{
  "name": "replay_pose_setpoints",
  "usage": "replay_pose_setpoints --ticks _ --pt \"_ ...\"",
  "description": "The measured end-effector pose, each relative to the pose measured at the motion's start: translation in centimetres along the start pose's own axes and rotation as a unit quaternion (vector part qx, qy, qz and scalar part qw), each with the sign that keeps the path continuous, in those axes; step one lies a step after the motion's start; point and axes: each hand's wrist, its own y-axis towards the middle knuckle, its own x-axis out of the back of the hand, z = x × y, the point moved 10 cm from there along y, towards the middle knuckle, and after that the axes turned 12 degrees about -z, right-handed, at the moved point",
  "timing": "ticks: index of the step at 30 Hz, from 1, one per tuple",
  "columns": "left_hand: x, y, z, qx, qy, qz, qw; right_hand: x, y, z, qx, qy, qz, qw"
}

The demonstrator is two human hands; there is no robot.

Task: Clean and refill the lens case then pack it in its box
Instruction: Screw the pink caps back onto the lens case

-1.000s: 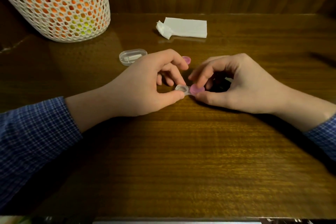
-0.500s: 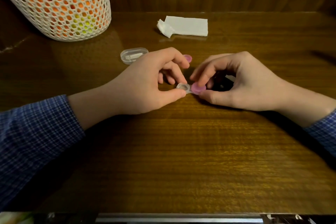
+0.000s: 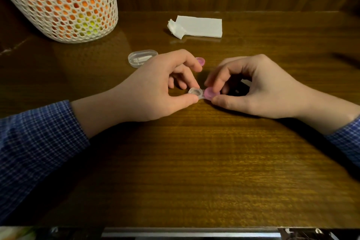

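A small clear lens case [image 3: 196, 92] lies on the wooden table between my hands. Its left well is uncovered. My left hand [image 3: 155, 87] pinches that left end with thumb and fingers. A pink cap [image 3: 210, 94] sits on the right well, and my right hand [image 3: 253, 87] grips it with thumb and forefinger. A second pink cap [image 3: 200, 61] lies on the table behind my left fingers, partly hidden. The clear oval box [image 3: 142, 58] rests farther back to the left with something white inside.
A folded white tissue [image 3: 196, 27] lies at the back of the table [image 3: 194, 161]. A tall white mesh container [image 3: 58, 2] with orange and yellow inside stands at the back left. A dark object [image 3: 236, 91] is under my right palm. A wooden wall rises behind.
Both hands stay on the lens case. The fingers of my right hand have shifted slightly on the pink cap. The view has tilted a little.
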Motion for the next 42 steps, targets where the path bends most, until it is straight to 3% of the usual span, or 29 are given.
replay_pose_setpoints --ticks 20,28,42 --pt "0.33 0.17 -0.17 -0.008 -0.007 -0.011 1.000 -0.36 0.29 0.25 -0.031 -0.102 -0.038 0.994" --pt "0.41 0.17 -0.12 -0.004 -0.015 -0.012 1.000 -0.61 0.10 0.42 0.000 -0.091 0.023 0.996" --pt "0.44 0.33 0.08 0.027 -0.026 -0.014 0.999 -0.11 0.45 0.59 -0.025 -0.123 -0.046 0.991"
